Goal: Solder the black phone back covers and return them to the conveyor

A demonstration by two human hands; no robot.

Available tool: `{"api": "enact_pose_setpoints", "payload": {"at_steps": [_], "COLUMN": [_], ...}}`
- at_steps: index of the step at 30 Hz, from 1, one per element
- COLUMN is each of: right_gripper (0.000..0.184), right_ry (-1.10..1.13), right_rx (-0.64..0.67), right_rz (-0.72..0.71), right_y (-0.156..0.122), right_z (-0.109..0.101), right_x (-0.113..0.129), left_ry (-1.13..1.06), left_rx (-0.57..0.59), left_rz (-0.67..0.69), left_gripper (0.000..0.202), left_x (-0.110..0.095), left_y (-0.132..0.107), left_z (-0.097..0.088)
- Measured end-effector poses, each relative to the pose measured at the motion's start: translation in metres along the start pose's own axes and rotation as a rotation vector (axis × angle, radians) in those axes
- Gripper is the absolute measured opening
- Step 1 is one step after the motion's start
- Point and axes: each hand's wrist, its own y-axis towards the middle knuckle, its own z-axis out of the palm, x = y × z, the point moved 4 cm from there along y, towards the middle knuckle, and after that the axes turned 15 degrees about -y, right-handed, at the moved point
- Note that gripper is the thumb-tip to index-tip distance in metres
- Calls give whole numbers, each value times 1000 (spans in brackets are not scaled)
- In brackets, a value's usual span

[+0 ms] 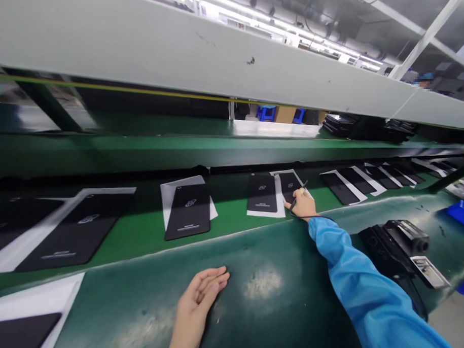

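Note:
My right hand [302,203], in a blue sleeve [357,271], is shut on slim black tweezers [298,194]. Their tips are at the edge of a black phone back panel [289,186], which lies on a white sheet [279,203] on the green conveyor belt [233,214]. Another black panel [261,193] lies just left of that hand. A further panel [187,211] sits on its own white sheet, slightly tilted. My left hand [201,297] rests open and empty on the green mat-covered edge [259,295], well below the panels.
Several more panels on white sheets run along the belt to both sides. A black machine part [394,244] with a metal plate sits at the right, near a blue plastic bin [462,215]. A grey beam [212,58] crosses overhead. Stacked black panels [340,124] lie on a farther belt.

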Motion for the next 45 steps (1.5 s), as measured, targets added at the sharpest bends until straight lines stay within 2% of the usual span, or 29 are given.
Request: {"api": "enact_pose_setpoints", "payload": {"at_steps": [4,7,9,13,18,21,23,25,28,30,33,35,36,39,42,45], "right_gripper": [42,39,34,25,31,30,24,19,17,18,17,25,29,37,34,25], "right_ry": [93,161,200,278,378,439,492,580,731,774,724,719,759,1036,1315,1332], "right_rx": [-40,-78,-113,-257,-541,-625,-607,-532,-348,-267,-335,-400,-389,-185,24,47], "right_rz": [-80,-112,-112,-51,48,25,-74,-236,-443,-496,-546,-570,-576,-542,-456,-467], "right_y": [-6,-12,-15,-14,-15,-35,-59,-88,-129,-147,-159,-164,-167,-179,-197,-210], "right_z": [-7,-17,-24,-46,-98,-128,-140,-142,-130,-119,-113,-116,-118,-124,-125,-126], "right_x": [68,83,76,44,8,7,20,43,82,101,110,108,107,109,120,131], "left_ry": [-25,-47,-54,-64,-106,-143,-166,-179,-172,-176,-210,-233,-243,-269,-273,-282], "left_rx": [-20,-9,-8,12,25,32,30,14,-20,-10,10,-10,-22,-32,-31,-34], "left_rz": [4,-13,-14,-4,27,51,79,132,185,142,52,28,20,13,19,22], "left_gripper": [39,39,39,38,36,41,41,40,42,41,32,30,31,34,31,30], "left_x": [-4,-4,-3,1,9,8,5,-1,-7,-7,-4,-4,-4,-4,-3,-3], "left_y": [-5,-6,-5,-3,-3,-5,-6,-8,-11,-12,-13,-14,-14,-15,-16,-15], "left_z": [3,2,0,-3,-7,-7,-5,-5,-4,-2,3,4,5,6,5,4]}}
